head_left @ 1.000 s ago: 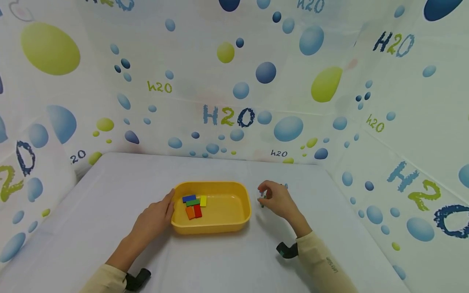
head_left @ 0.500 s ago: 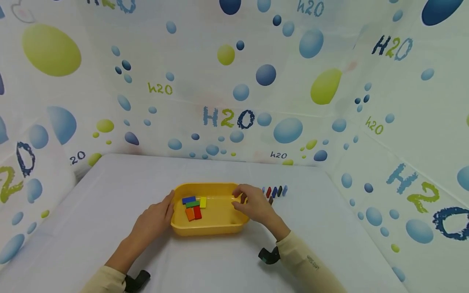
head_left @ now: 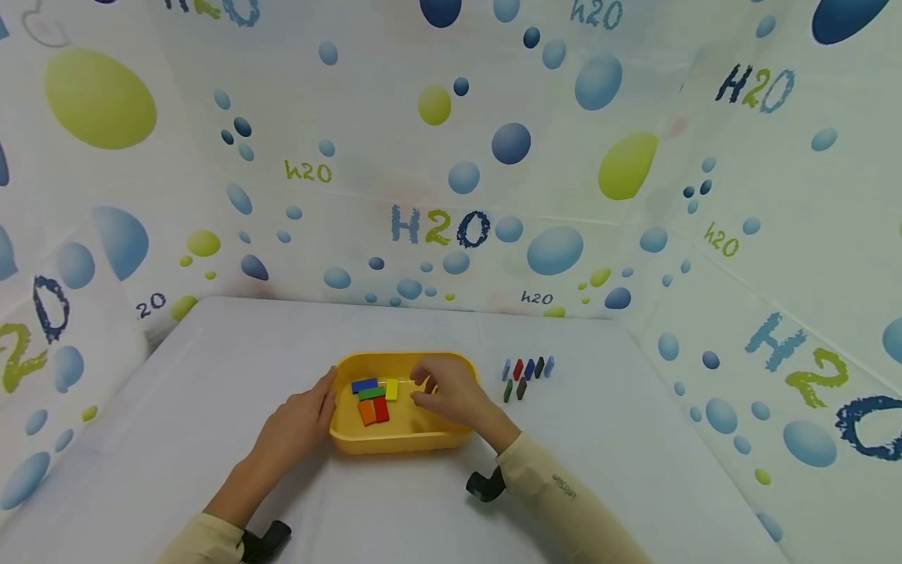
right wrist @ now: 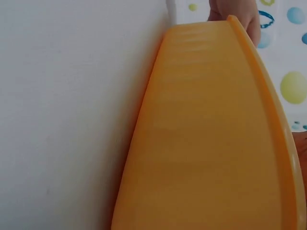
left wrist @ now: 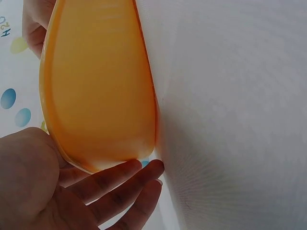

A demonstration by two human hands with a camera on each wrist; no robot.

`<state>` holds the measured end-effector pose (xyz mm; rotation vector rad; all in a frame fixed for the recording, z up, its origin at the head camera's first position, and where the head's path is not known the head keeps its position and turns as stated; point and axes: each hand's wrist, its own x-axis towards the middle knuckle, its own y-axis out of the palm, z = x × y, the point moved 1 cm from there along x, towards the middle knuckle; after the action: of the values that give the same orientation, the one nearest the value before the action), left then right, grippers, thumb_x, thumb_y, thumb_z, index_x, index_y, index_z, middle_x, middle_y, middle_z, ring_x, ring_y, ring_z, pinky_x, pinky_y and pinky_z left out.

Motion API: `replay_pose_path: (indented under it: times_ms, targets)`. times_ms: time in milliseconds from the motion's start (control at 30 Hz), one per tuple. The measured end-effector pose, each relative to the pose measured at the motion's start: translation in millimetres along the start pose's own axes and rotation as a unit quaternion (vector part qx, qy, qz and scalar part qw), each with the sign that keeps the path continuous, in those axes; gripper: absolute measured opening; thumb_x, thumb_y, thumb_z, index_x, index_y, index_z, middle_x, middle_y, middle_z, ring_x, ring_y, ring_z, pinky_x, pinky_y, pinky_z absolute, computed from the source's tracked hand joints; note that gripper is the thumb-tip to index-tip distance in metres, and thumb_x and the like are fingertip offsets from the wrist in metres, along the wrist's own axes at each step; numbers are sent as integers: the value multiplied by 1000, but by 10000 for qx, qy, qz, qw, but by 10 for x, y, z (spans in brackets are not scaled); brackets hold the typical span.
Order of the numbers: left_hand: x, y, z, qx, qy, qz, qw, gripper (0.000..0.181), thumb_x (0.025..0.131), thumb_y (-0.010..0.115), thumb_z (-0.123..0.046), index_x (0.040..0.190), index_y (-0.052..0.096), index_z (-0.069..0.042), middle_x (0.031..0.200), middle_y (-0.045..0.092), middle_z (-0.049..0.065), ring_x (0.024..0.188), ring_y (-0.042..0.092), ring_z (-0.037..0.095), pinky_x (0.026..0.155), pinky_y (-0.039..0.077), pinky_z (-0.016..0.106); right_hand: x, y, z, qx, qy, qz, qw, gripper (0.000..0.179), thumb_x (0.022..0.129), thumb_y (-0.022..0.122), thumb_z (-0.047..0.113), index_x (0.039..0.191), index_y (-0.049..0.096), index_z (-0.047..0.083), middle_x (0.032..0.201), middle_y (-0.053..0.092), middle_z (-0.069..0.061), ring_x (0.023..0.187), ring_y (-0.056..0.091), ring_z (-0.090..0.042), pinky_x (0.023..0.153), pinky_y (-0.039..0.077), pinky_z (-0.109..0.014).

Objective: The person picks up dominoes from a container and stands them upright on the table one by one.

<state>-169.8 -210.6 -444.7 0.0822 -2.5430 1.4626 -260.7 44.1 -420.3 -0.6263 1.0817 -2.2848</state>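
A yellow plastic tray stands on the white table with several coloured blocks at its left end: a blue block, a green one, a yellow one, an orange one and a red one. My left hand rests against the tray's left end; its fairly straight fingers lie along the outer wall. Over the right half of the tray's inside is my right hand, thumb and forefinger bent and apart, with nothing showing between them. The right wrist view shows mainly the tray's outer wall.
Right of the tray, small blocks stand on end in two rows, with a red block in the back row and a green block and a brown block in front. Behind the table hangs a patterned backdrop.
My right hand has moved left from the standing blocks, across the tray's right rim and into the tray. The standing blocks it covered are now visible. The left hand stays put.
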Motion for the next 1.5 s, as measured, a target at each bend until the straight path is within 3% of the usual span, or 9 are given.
replay_pose_path:
  times_ms: [267,500,833,1233,1500]
  targets:
    - [-25,-34,-13,13,26,-52,10000,53,107,51,-13,153,39,10,68,44,3,57,41,17,56,41,35,189,170,102,-210,67,484,9986,24,95,79,17,116,70,8,99,67,4,86,61,-8,78,51,-20]
    - [-29,-19,8,7,0,-25,10000,53,107,51,-13,154,39,10,67,43,2,56,40,17,55,40,34,275,297,173,-205,177,647,9975,24,94,80,15,114,70,6,90,66,4,81,60,-10,71,51,-20]
    - [-27,1,12,64,91,-41,9999,52,107,52,-13,152,40,11,68,45,2,58,43,17,58,44,36,324,449,211,-461,724,948,9918,24,93,81,19,112,69,10,83,62,5,72,56,-11,65,49,-20]
    - [-16,-9,-7,96,58,-16,9999,53,107,51,-14,154,39,10,67,45,2,58,43,18,56,42,36,393,518,304,-884,903,899,9879,22,92,83,24,99,66,12,83,61,5,75,56,-11,69,48,-20]
    - [-1,-5,-10,92,125,-16,9999,53,107,52,-14,153,40,10,68,45,2,58,43,18,56,42,35,415,556,321,-863,934,873,9880,24,88,86,17,103,68,12,83,61,6,76,56,-11,70,48,-20]
